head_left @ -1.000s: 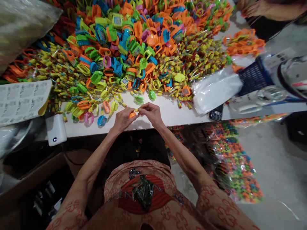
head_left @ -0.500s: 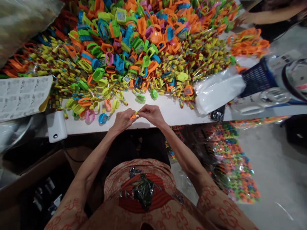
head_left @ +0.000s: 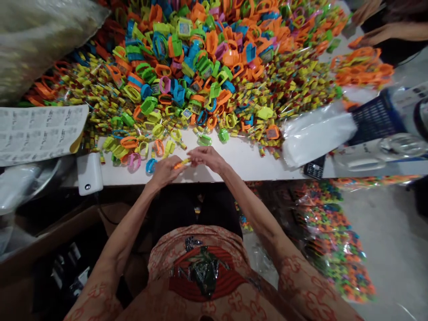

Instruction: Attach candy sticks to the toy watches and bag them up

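Note:
My left hand [head_left: 166,169] and my right hand [head_left: 207,158] meet at the near edge of the white table [head_left: 247,162]. Both pinch a small orange and yellow toy piece [head_left: 182,163] between their fingertips. Just beyond them lie loose toy watches, a green one [head_left: 204,140] and a blue one [head_left: 151,166] closest. A big heap of orange, green, blue and pink toy watches [head_left: 200,58] and yellow wrapped candy sticks [head_left: 294,89] covers the table behind.
A printed sheet [head_left: 36,133] and a white box [head_left: 89,173] lie at left. A clear plastic bag [head_left: 317,133], a black phone [head_left: 314,169] and a blue basket [head_left: 374,118] sit at right. Another person's hand [head_left: 371,38] reaches in top right. Bags of coloured toys [head_left: 331,240] lie on the floor.
My hands stay together on the small piece, pinching it flatter and lower toward the table edge. The view has shifted slightly. The other person's hand moved at top right.

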Demonstrator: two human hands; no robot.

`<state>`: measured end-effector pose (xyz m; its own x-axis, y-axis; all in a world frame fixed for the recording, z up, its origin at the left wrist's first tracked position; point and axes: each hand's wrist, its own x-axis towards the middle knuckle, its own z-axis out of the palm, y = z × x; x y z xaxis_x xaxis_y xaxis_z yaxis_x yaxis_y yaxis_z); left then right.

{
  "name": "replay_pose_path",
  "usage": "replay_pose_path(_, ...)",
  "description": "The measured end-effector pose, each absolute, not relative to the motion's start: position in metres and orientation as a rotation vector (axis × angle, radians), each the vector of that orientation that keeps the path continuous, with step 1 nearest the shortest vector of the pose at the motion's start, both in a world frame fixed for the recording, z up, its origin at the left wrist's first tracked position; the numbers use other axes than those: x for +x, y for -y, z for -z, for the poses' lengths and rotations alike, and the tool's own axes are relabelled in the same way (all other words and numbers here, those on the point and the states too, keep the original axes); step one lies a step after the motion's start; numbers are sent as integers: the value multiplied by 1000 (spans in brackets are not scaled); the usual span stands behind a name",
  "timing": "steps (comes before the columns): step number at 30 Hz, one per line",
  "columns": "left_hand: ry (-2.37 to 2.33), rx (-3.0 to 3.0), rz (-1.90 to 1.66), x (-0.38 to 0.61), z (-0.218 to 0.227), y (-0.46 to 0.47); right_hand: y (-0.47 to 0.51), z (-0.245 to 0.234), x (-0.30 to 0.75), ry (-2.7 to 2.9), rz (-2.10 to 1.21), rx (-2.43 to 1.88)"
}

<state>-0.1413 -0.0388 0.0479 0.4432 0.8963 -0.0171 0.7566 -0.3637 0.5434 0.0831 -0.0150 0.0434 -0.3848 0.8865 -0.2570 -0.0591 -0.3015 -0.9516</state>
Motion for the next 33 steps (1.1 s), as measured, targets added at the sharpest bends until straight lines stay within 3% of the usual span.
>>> replay_pose_path(4, -1997, 2180, -638, -166, -58, 18, -10, -32, 45, 1536, -1176, -1540)
replay_pose_path(6, -2110, 2165, -642, -167, -68, 6, -15, -31, 31, 1835, -870, -1739)
replay_pose_path(9, -2041, 2261, -587, -151, -75, -9, -10, -28, 29, 2024, -696, -1869)
replay_pose_path(13, -1655, 2504, -519, -104, -61, -23, 12, -17, 66, 1742, -760, -1876)
replay_pose_path(17, -1353, 2631, -361, -54, -40, -38, 32, -11, 120, 1282, -1035, -1726)
replay_pose_path(23, -1370, 2594, -214, -18, -34, -44, 43, -18, 153, 930, -1123, -1586)
replay_pose_path(28, -1508, 2096, -448, -24, -35, -27, 39, -14, 135, 883, -1195, -1460)
replay_pose_path(33, -1259, 1355, -680, -45, -37, 0, 38, -15, 119, 1023, -1226, -1341)
